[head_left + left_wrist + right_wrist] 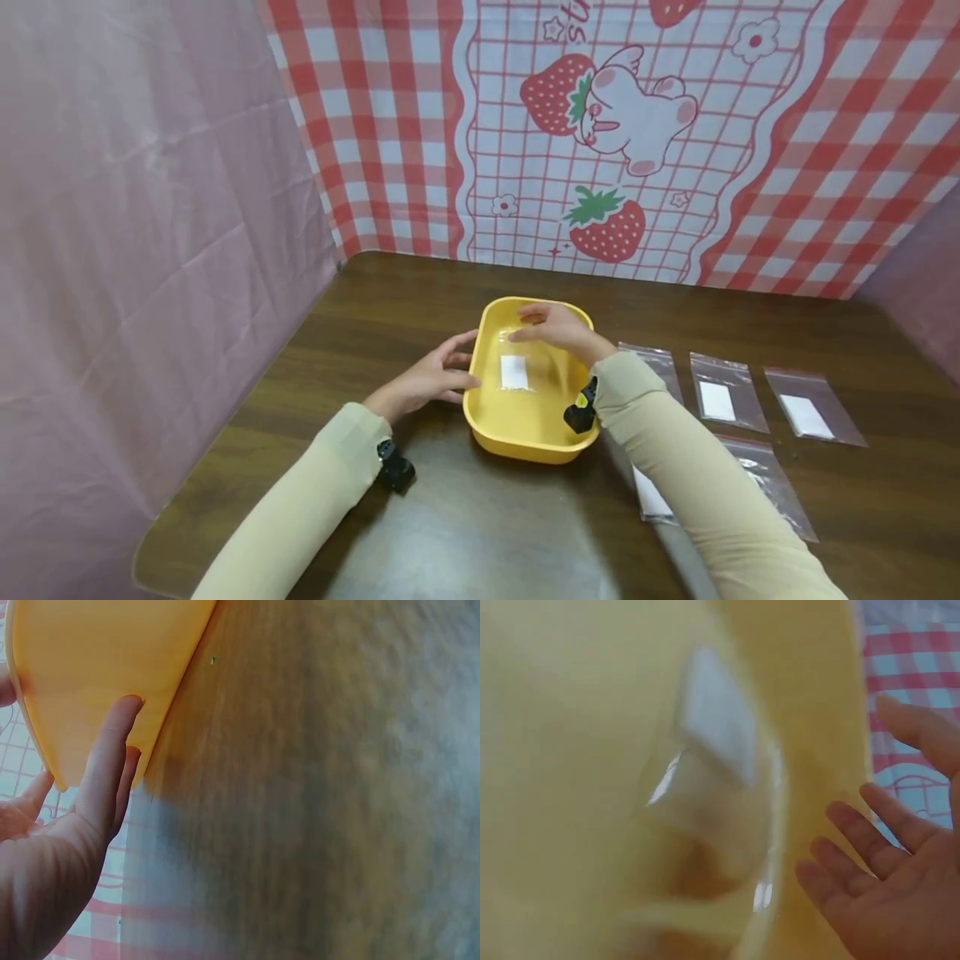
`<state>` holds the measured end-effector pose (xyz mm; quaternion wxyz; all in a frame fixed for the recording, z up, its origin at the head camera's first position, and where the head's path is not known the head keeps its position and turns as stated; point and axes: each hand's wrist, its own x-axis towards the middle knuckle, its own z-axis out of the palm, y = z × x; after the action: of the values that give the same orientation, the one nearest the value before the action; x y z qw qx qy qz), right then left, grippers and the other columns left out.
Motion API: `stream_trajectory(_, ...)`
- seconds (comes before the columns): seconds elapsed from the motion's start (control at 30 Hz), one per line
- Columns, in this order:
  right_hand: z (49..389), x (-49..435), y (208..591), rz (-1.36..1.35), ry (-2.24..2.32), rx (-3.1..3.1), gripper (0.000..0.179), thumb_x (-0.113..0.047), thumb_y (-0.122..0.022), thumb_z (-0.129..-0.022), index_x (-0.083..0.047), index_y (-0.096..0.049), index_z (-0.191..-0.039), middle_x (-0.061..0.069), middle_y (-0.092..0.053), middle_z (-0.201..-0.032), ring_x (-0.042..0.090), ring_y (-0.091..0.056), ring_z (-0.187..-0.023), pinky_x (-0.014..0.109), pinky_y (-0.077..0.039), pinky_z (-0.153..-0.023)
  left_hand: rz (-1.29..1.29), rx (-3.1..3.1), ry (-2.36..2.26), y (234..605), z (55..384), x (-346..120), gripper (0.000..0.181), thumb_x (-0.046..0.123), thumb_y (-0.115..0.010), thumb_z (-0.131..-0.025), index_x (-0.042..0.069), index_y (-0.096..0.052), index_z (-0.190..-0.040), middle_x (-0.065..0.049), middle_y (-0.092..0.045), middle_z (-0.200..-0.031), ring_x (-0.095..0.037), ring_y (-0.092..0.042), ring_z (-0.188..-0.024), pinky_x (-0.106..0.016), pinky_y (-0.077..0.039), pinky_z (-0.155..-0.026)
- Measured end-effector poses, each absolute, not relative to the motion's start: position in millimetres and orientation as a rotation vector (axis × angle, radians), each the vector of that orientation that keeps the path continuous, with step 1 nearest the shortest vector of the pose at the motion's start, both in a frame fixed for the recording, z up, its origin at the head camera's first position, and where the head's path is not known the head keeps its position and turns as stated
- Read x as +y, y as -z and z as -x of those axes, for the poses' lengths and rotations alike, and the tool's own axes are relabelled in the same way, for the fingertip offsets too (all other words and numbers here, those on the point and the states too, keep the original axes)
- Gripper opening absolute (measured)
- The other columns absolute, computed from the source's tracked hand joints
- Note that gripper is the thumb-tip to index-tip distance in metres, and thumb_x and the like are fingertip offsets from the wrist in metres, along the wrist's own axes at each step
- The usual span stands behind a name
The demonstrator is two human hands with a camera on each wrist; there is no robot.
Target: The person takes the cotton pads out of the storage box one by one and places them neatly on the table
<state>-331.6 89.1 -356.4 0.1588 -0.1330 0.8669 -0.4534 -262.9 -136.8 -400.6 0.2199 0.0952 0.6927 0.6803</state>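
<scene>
A yellow plastic basin (531, 451) stands on the wooden table. In it lies a clear plastic bag with a white rectangular piece (513, 372), which shows blurred in the right wrist view too. At the basin's left side my left hand (423, 382) has its fingers spread against the outer wall; in the left wrist view, extended fingers (112, 754) lie along that wall. Over the far right part of the basin is my right hand (558, 329), holding nothing. Its fingers (855, 847) are relaxed and apart from the bag in the right wrist view.
Several clear zip bags with white pieces lie to the right, among them a middle bag (727, 392) and a far-right bag (816, 407). My right forearm (697, 467) passes over some of them. A checkered strawberry cloth (420, 125) hangs behind the table.
</scene>
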Motion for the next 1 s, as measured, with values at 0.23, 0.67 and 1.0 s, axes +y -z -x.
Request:
stream_trajectory(0.23,329.0,92.0,365.2,0.646,0.889,2.503,0.072,-0.023,-0.075,-0.077,0.006,-0.042,-0.135,0.023,-0.043,-0.136,0.036,-0.038,-0.125,0.047,-0.028,-0.106,-0.256,1.922,-1.885,401.4,262.3,-135.2,0.081,-0.003,-0.063,-0.082,0.022,-0.024,-0.148,-0.023,-0.036,-0.136,-0.032,-0.056,-0.103,-0.044,-0.054,-0.078)
stream_trajectory(0.67,325.5,92.3,366.5,0.906,0.596,2.432,0.076,-0.009,-0.08,-0.069,0.007,-0.043,-0.134,0.024,-0.038,-0.14,0.033,-0.038,-0.125,0.043,-0.026,-0.109,-0.253,1.922,-1.892,399.0,262.7,-134.2,0.08,-0.005,-0.062,-0.082,0.021,-0.024,-0.148,-0.024,-0.035,-0.137,-0.033,-0.055,-0.104,-0.044,-0.054,-0.078)
stream_trajectory(1.0,329.7,90.2,369.2,0.915,0.626,2.483,0.053,-0.004,-0.075,-0.067,0.003,-0.057,-0.116,0.01,-0.059,-0.096,0.022,-0.052,-0.086,0.031,-0.046,-0.081,-0.246,1.912,-1.902,400.5,263.0,-134.5,0.081,-0.006,-0.061,-0.082,0.02,-0.023,-0.148,-0.024,-0.035,-0.136,-0.033,-0.056,-0.103,-0.044,-0.054,-0.078)
